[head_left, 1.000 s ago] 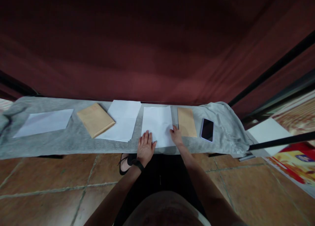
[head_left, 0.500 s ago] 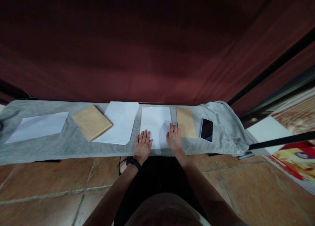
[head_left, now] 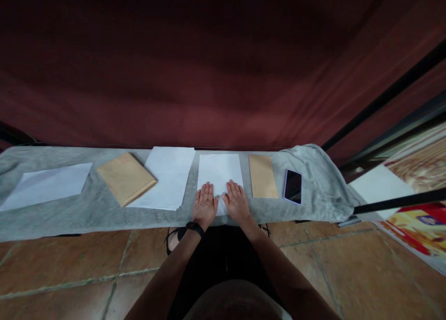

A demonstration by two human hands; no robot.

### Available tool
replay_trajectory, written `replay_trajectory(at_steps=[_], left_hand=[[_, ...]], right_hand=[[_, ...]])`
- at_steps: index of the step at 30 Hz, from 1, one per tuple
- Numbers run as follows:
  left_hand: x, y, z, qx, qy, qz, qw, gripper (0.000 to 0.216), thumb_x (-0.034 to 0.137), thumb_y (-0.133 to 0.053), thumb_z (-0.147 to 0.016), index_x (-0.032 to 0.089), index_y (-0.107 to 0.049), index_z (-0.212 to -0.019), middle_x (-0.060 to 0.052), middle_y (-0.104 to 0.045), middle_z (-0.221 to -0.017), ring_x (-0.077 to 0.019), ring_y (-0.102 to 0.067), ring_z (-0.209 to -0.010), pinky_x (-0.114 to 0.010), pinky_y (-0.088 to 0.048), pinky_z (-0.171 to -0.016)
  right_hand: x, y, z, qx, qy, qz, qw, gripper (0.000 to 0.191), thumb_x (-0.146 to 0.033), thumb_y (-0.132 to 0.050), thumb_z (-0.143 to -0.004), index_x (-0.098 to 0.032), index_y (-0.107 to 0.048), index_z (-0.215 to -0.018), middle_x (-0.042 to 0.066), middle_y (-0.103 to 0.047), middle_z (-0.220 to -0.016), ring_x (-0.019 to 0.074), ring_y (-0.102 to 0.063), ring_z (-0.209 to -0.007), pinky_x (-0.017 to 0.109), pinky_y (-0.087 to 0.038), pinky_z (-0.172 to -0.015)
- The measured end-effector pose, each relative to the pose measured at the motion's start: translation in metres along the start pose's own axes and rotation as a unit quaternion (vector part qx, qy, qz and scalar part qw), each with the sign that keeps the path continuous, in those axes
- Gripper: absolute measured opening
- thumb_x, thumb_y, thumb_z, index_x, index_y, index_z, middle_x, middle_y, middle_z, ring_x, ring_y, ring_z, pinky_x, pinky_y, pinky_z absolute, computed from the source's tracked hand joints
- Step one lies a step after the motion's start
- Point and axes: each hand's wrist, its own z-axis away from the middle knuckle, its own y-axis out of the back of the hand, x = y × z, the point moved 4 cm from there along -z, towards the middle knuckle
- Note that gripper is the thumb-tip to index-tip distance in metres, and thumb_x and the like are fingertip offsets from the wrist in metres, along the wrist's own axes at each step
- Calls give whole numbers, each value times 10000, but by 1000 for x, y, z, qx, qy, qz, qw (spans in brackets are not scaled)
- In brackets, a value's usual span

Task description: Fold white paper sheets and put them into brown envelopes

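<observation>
A white sheet of paper (head_left: 219, 168) lies flat in front of me on the grey cloth. My left hand (head_left: 205, 204) rests palm down on its lower left part, fingers stretched out. On the lower right part lies my right hand (head_left: 236, 202), also flat with its fingers extended. Neither hand grips anything. Just right of the sheet is a single brown envelope (head_left: 263, 177). To the left, a stack of white paper (head_left: 170, 171) sits partly under a pile of brown envelopes (head_left: 127, 177).
The grey cloth (head_left: 87, 218) covers a long narrow table. A phone (head_left: 292, 186) lies right of the envelope, and another white sheet (head_left: 49, 184) at the far left. A dark red curtain (head_left: 209, 78) hangs behind; a black bar (head_left: 400, 200) and printed packaging (head_left: 418, 227) stand at right.
My right hand has moved left from the sheet's right edge and now lies flat with its fingers straightened. My left hand stays on the sheet, slightly shifted.
</observation>
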Motion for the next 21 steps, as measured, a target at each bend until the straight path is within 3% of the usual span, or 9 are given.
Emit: replay_trajectory(at_steps=[5, 10, 13, 17, 21], left_hand=[[-22, 7, 6, 50, 50, 1, 998, 651, 402, -350, -1011, 11, -333, -1531, -229, -351, -1586, -325, -279, -1506, -538, -214, -1237], [-21, 9, 2, 91, 69, -11, 993, 655, 382, -329, -1016, -17, -302, -1535, -260, -316, -1591, -343, -229, -1520, -566, -210, -1231], [-8, 4, -27, 65, 42, -12, 997, 610, 347, -295, -1021, 40, -311, -1548, -202, -324, -1608, -303, -224, -1528, -525, -214, -1240], [7, -8, -91, -24, -19, -4, 1000, 575, 257, -278, -1007, 66, -331, -1547, -149, -296, -1633, -265, -200, -1536, -462, -230, -1242], [-2, -20, -139, -95, -15, -24, 995, 578, 218, -269, -994, 69, -333, -1549, -143, -280, -1639, -285, -197, -1535, -477, -206, -1245]], right_hand=[[16, 5, 10, 18, -41, 57, 997, 612, -394, -414, -1045, -37, -341, -1536, 216, -388, -1571, 304, -363, -1466, 498, -320, -1188], [19, 4, 12, 48, -74, 61, 994, 612, -394, -337, -1058, -17, -323, -1540, 241, -361, -1577, 332, -364, -1461, 532, -328, -1170], [18, 1, -18, 31, -75, 29, 996, 580, -373, -262, -1070, -54, -320, -1551, 196, -351, -1596, 302, -321, -1488, 526, -304, -1188], [10, -10, -86, -48, -43, -18, 998, 559, -335, -166, -1079, -85, -389, -1527, 132, -369, -1602, 225, -308, -1500, 428, -264, -1225], [14, -27, -135, -83, -30, -10, 996, 528, -329, -196, -1083, -128, -445, -1503, 99, -401, -1589, 209, -321, -1493, 420, -234, -1232]])
